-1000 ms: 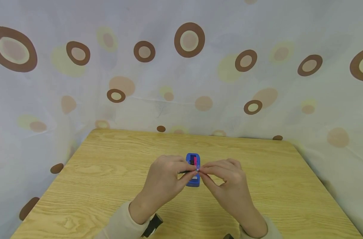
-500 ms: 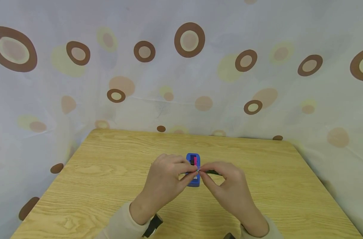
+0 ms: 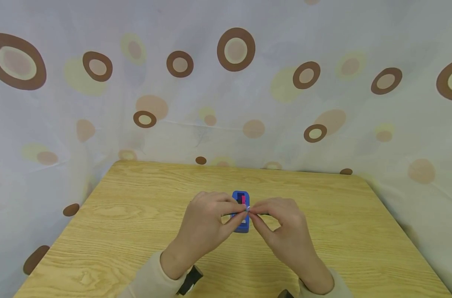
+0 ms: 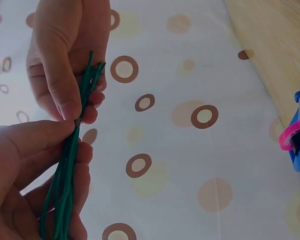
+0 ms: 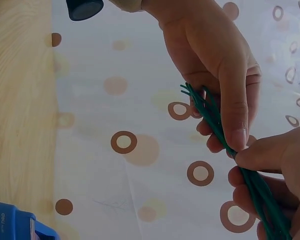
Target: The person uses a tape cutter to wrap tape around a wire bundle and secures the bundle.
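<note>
A bundle of thin green strands (image 4: pixel 66 175), like coated wires, runs lengthwise between the two hands, its loose ends spreading at both sides. My left hand (image 3: pixel 207 219) pinches the bundle near its middle between thumb and index finger. Tip to tip with it, my right hand (image 3: pixel 287 225) pinches the same spot from the other side. A small shiny clear bit (image 3: pixel 247 208) shows at the meeting fingertips. Below the hands, a blue tape dispenser (image 3: pixel 241 228) with a pink core (image 4: pixel 292 134) stands on the table, partly hidden by the left fingers.
The wooden table (image 3: pixel 144 186) reaches back to a pale curtain (image 3: pixel 196 91) printed with brown rings and dots. Black wrist gear (image 3: pixel 190 281) shows below the left sleeve.
Both hands stay over the dispenser while the right fingers shift slightly at the bundle. Dark strands seen beyond the right fingers half a second ago show less now.
</note>
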